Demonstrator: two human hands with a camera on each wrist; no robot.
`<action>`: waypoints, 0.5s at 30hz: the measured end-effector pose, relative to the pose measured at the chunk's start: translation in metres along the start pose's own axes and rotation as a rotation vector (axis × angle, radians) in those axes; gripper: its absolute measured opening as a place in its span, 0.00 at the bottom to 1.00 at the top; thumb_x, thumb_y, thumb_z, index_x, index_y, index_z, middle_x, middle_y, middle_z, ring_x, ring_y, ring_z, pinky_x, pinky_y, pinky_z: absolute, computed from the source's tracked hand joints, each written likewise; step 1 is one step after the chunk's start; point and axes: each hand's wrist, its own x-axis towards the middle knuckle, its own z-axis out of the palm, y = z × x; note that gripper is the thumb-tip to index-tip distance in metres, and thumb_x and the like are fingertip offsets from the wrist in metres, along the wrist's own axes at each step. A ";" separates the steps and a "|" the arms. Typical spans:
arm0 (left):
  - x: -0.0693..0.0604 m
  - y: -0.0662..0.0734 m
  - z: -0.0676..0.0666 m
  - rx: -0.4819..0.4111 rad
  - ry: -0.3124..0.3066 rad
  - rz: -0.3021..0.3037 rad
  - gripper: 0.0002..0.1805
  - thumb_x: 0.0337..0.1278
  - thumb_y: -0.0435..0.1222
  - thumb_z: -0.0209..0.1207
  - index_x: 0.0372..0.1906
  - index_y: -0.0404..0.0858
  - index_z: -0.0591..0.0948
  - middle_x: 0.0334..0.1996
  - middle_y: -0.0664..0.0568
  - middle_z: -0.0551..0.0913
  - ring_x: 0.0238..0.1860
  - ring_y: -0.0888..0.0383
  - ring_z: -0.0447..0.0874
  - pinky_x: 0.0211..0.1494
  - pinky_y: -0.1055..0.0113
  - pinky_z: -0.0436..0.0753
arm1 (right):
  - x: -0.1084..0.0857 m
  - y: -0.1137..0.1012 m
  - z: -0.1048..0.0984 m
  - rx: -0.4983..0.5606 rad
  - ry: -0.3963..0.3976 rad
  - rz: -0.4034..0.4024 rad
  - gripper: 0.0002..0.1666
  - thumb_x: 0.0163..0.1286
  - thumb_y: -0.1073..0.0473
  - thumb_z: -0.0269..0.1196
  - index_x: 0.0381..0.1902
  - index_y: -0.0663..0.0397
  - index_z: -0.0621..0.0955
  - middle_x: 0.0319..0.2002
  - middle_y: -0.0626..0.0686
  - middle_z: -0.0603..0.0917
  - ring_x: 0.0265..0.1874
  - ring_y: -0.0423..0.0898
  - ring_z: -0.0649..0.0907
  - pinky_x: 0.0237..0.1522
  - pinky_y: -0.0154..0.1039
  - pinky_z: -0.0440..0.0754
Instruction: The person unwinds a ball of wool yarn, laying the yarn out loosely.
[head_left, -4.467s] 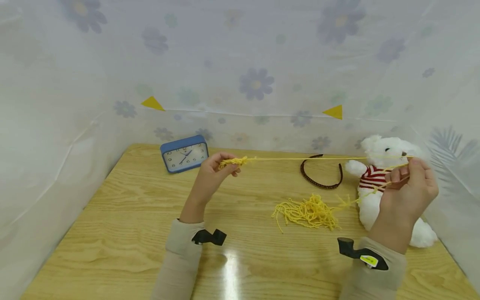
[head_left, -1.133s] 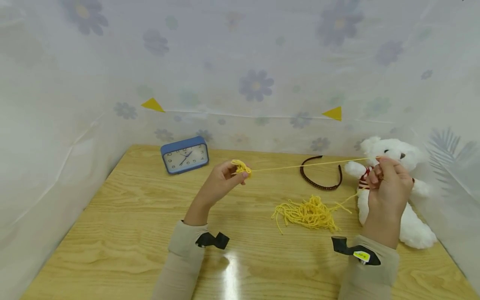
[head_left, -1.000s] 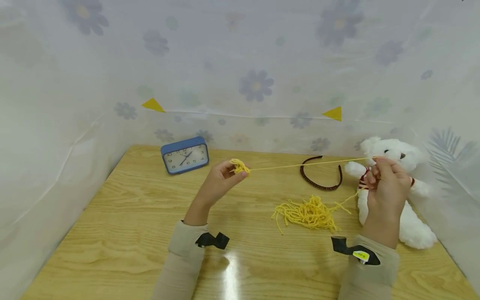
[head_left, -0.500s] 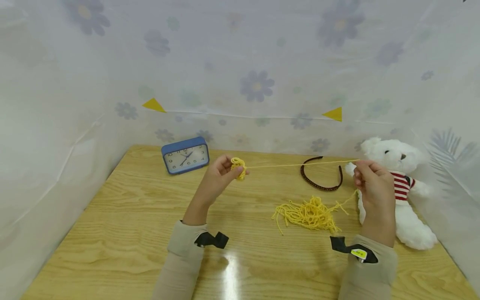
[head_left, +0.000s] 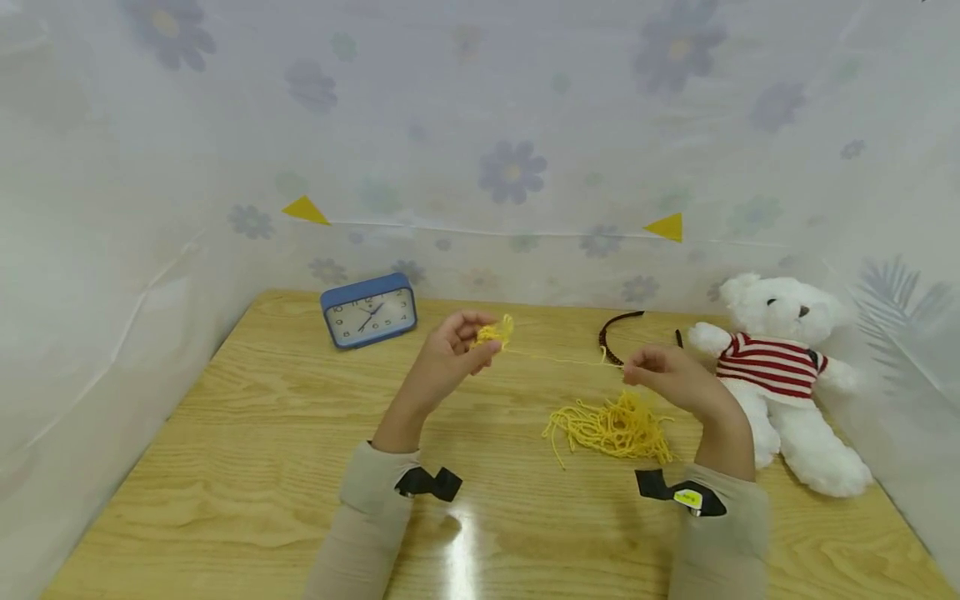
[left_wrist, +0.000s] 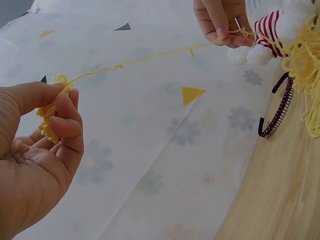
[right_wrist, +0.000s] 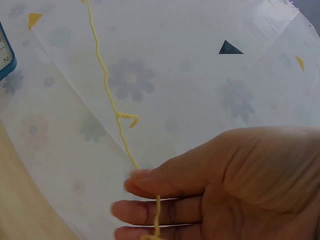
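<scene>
My left hand (head_left: 448,360) pinches a small looped bundle of yellow yarn (left_wrist: 48,117) between thumb and fingers, above the table. From that bundle a single yarn strand (right_wrist: 105,75) runs across to my right hand (head_left: 678,383), which pinches it between thumb and forefinger. The strand sags slightly, and a short kinked offshoot stands out from it in the right wrist view. Below the right hand, a loose tangled pile of yellow yarn (head_left: 618,427) lies on the table. In the left wrist view, the right hand (left_wrist: 222,22) shows at the top with the strand in its fingertips.
A blue alarm clock (head_left: 370,311) stands at the back left of the wooden table (head_left: 247,467). Behind the right hand lies a dark beaded headband (head_left: 611,329), partly covered. A white teddy bear (head_left: 776,367) in a red-striped shirt sits at the right.
My right hand has come left and down from in front of the teddy bear toward the left hand. The strand between them is shorter and slacker. The left hand's bundle has turned slightly.
</scene>
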 end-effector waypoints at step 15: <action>0.003 -0.007 0.021 0.055 -0.080 -0.026 0.10 0.61 0.28 0.58 0.46 0.31 0.75 0.37 0.45 0.80 0.32 0.58 0.78 0.35 0.68 0.80 | 0.026 -0.036 0.045 -0.090 -0.170 -0.239 0.16 0.70 0.59 0.58 0.52 0.60 0.76 0.50 0.58 0.79 0.51 0.56 0.77 0.53 0.55 0.75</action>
